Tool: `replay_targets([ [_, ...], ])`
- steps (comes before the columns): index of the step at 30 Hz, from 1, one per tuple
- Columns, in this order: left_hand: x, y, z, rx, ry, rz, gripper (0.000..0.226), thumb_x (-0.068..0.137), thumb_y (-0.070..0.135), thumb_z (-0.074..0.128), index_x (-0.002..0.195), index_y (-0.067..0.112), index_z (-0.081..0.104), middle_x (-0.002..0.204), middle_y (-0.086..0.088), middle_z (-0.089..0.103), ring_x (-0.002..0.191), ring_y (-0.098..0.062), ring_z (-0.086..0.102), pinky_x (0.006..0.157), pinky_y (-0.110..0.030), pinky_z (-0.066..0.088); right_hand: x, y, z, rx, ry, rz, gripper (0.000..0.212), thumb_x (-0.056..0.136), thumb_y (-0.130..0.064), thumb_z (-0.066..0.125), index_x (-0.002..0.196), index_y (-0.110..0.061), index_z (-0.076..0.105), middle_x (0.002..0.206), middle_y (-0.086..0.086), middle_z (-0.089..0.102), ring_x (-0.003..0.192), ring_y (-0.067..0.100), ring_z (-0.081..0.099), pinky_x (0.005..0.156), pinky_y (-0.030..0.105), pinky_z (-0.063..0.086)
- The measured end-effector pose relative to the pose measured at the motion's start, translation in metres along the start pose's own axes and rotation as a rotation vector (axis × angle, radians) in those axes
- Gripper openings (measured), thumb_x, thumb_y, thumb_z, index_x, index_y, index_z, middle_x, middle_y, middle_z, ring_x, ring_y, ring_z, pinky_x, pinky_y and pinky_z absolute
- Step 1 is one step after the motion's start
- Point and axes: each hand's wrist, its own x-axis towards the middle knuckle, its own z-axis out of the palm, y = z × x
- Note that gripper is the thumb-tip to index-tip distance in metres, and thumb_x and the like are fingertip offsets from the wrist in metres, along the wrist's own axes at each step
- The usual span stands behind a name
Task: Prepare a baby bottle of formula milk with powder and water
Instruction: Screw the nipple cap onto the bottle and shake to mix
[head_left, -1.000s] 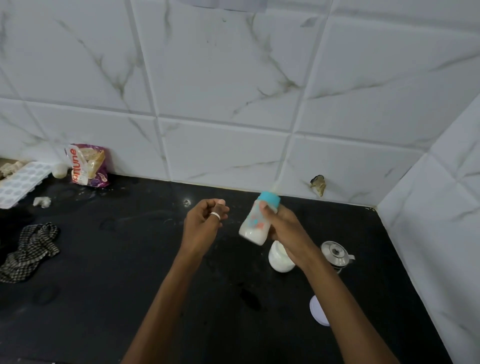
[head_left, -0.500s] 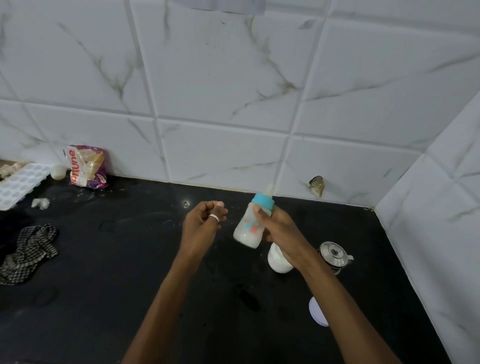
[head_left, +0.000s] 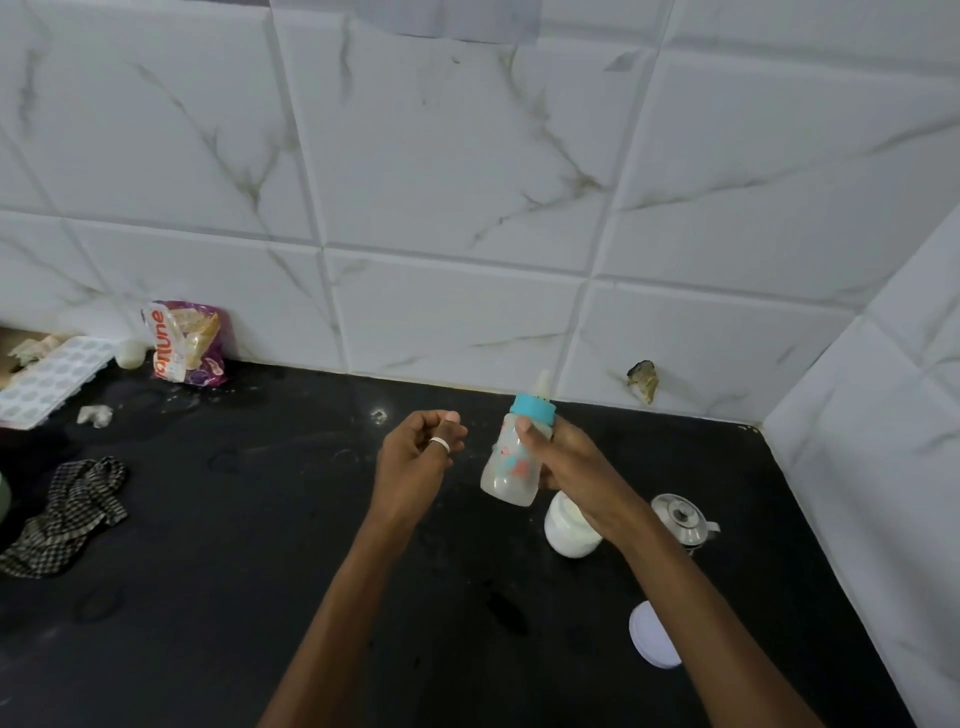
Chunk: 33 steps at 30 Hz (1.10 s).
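Head view showed the baby bottle (head_left: 511, 462) lifted clear of the black counter (head_left: 260, 571) and tilted, its teat leaning toward the tiled wall. The right hand (head_left: 563, 457) was wrapped around its body with the thumb pressed just under the teal collar. The left hand (head_left: 415, 457) hovered just beside it, fingers curled toward the thumb with nothing visible in them. The collar and teat were already on, and cloudy white liquid sat in the lower part, so filling looked done and mixing seemed the step in hand. The open white jar (head_left: 569, 530) stood below the right wrist, its lid (head_left: 652, 642) lying apart nearer the person; closing it probably remained, and how evenly the milk had blended could not be told.
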Motion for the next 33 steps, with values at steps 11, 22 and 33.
replay_targets([
  [11,-0.004,0.0017,-0.0003,-0.019,0.013,0.003,0.01,0.102,0.027,0.063,0.106,0.021,0.07,0.099,0.001,0.079,0.091,-0.01,0.075,0.077,-0.025,0.058,0.0034,-0.0057,0.002,0.148,0.123,-0.053,0.028,0.1,-0.04,0.058,0.122,-0.022,0.06,0.111,0.001,0.072,0.094,0.01,0.074,0.07,0.027,0.061],
  [22,-0.0055,-0.0014,0.0005,-0.014,0.011,-0.01,0.01,0.101,0.027,0.063,0.107,0.022,0.07,0.1,0.001,0.079,0.091,-0.01,0.076,0.078,-0.028,0.058,0.0046,-0.0075,-0.0022,0.116,0.132,-0.048,0.029,0.099,-0.046,0.058,0.122,-0.028,0.058,0.116,0.002,0.071,0.104,0.016,0.072,0.077,0.031,0.062],
  [33,-0.0043,0.0008,0.0011,-0.009,-0.003,0.005,0.012,0.102,0.025,0.062,0.11,0.019,0.07,0.101,0.002,0.078,0.09,-0.006,0.075,0.079,-0.027,0.058,0.0025,-0.0003,-0.0045,-0.083,0.009,-0.011,0.027,0.096,-0.045,0.063,0.118,-0.029,0.061,0.115,-0.001,0.07,0.102,0.012,0.072,0.08,0.03,0.061],
])
